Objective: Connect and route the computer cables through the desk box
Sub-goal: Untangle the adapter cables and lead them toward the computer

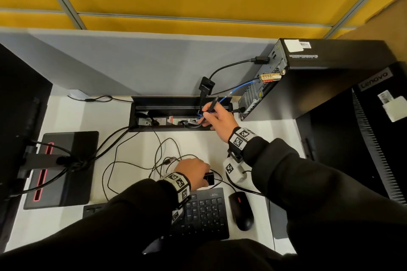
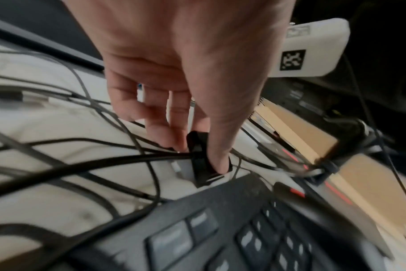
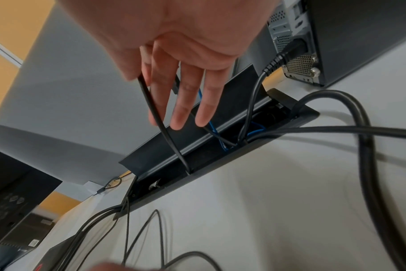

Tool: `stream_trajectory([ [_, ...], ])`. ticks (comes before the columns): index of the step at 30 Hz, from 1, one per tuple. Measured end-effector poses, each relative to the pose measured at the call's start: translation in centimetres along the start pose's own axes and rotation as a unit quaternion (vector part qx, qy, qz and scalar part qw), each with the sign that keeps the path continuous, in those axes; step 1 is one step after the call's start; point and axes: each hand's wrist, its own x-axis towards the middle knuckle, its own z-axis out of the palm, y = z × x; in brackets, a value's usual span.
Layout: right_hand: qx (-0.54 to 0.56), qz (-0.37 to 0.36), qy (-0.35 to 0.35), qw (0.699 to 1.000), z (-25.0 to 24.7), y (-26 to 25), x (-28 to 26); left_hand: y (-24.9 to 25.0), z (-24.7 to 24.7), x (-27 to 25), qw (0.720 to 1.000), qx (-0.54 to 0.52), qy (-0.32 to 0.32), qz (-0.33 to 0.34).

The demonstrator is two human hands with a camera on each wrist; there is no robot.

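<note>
- The right hand (image 1: 220,120) is raised over the right end of the desk box (image 1: 141,116), pinching a thin black cable (image 3: 160,121) between thumb and forefinger; the other fingers (image 3: 186,102) hang straight and loosely spread.
- That thin black cable is smooth and round; it runs from the pinch straight down into the box opening, near the front edge.
- The left hand (image 1: 191,171) rests low on the white desk (image 1: 253,138) just behind the keyboard (image 1: 204,213), its thumb (image 2: 217,146) and fingertips gripping a black adapter block (image 2: 198,155).
- The adapter block is small, boxy and glossy, with a thicker black cord (image 2: 81,166) leaving its side and curving across the desk.
- The desk box is a long black recessed trough at the back of the desk, its flap lid (image 3: 192,132) tilted up and open; sockets with white labels show inside.
- A blue cable (image 1: 240,87) arcs from the back of the computer tower (image 1: 308,77) down into the right end of the box, beside a black power cord (image 3: 253,102).
- Several thin black leads loop loosely over the desk between the box and the keyboard.
- A black mouse (image 1: 241,210) lies just right of the keyboard; a monitor stand base (image 1: 63,169) sits at the left.
</note>
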Motion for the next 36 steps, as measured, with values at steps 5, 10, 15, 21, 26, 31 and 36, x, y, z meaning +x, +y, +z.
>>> stream_trajectory([
  [5,-0.079,-0.076,0.004,0.994,0.0,0.2,0.0,-2.5,-3.5,-0.8,0.915,-0.402,-0.011,-0.047],
  [10,-0.037,-0.067,0.010,0.997,0.6,-0.4,0.7,-5.9,-9.8,-3.8,0.708,-0.698,0.111,0.001],
  [15,-0.145,-0.143,-0.026,0.979,1.6,-1.3,0.6,-8.1,-16.2,-5.0,0.627,-0.739,0.243,0.040],
  [21,-0.175,-0.173,-0.043,0.968,1.9,-1.9,0.5,-10.5,-16.0,-6.1,0.802,-0.543,0.248,0.028],
  [26,-0.161,-0.180,-0.066,0.968,1.7,-2.2,0.1,-11.9,-14.3,-6.9,0.833,-0.477,0.281,-0.003],
  [31,-0.153,-0.142,-0.078,0.975,1.8,-2.0,0.0,-11.6,-13.6,-7.0,0.809,-0.491,0.324,0.000],
  [36,-0.171,-0.157,-0.100,0.968,1.7,-2.0,0.4,-11.3,-12.9,-6.8,0.808,-0.495,0.319,0.010],
])
